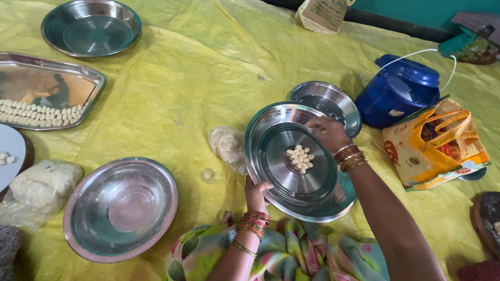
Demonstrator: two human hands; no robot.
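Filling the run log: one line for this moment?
left hand: grips plate rim | right hand: on far rim | plate: tilted, dough bits inside | sheet: yellow

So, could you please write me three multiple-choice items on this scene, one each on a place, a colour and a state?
1. Where do the small pale dough pieces near the hands lie?
A. In the steel plate both hands hold
B. In the blue pail
C. On the yellow sheet

2. What colour is the lidded pail?
A. Red
B. Blue
C. White

3. How is the held steel plate gripped?
A. By one hand only
B. By no hand
C. By the left hand at its near rim and the right hand at its far rim

Answers: A, the pieces sit at the plate's middle; B, body and lid are blue; C, each hand meets a rim.
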